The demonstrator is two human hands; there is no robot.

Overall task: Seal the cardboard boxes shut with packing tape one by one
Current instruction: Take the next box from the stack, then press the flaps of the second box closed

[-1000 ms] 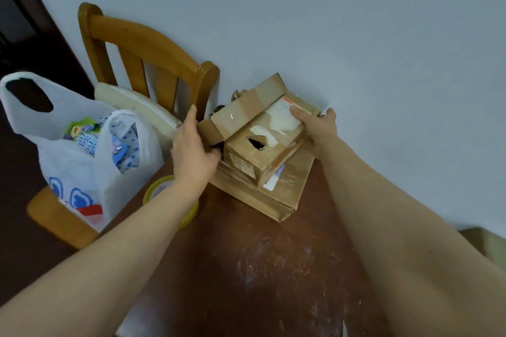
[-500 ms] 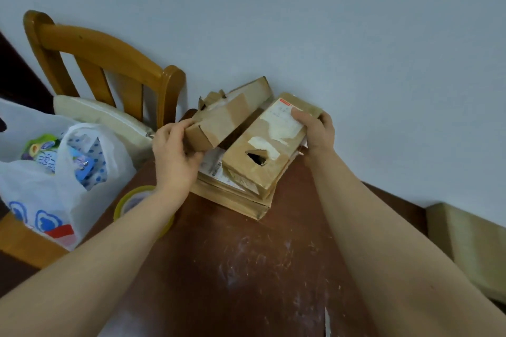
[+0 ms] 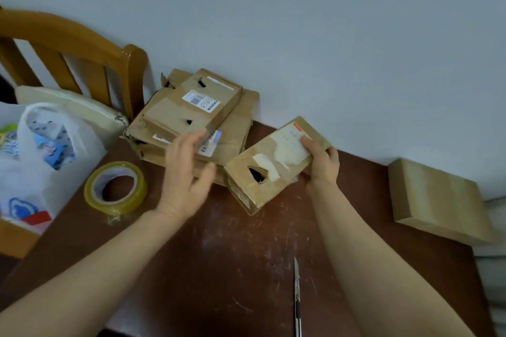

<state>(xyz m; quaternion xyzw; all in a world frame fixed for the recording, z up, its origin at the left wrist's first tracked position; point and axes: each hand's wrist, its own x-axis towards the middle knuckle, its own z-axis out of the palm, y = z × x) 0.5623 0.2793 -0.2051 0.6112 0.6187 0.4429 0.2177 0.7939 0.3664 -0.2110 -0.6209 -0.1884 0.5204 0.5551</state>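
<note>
Cardboard boxes: 4 clear. 1 w/ torn hole [image 3: 276, 164] mid-frame, held; 1 labelled box [image 3: 194, 102] atop a flat box [image 3: 232, 128], upper centre; 1 plain box [image 3: 435, 200] at right edge. Crushed layer under stack may be another, can't tell. Tape roll [image 3: 116, 189]: 1, left. Knife [image 3: 297, 298]: 1, bottom centre. Plastic bag [image 3: 41, 156]: 1, far left. Chair [image 3: 82, 55]: 1, upper left. Hands: 2.

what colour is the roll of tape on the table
Translucent yellow, the roll of tape lying flat on the dark brown table; head view.
</note>
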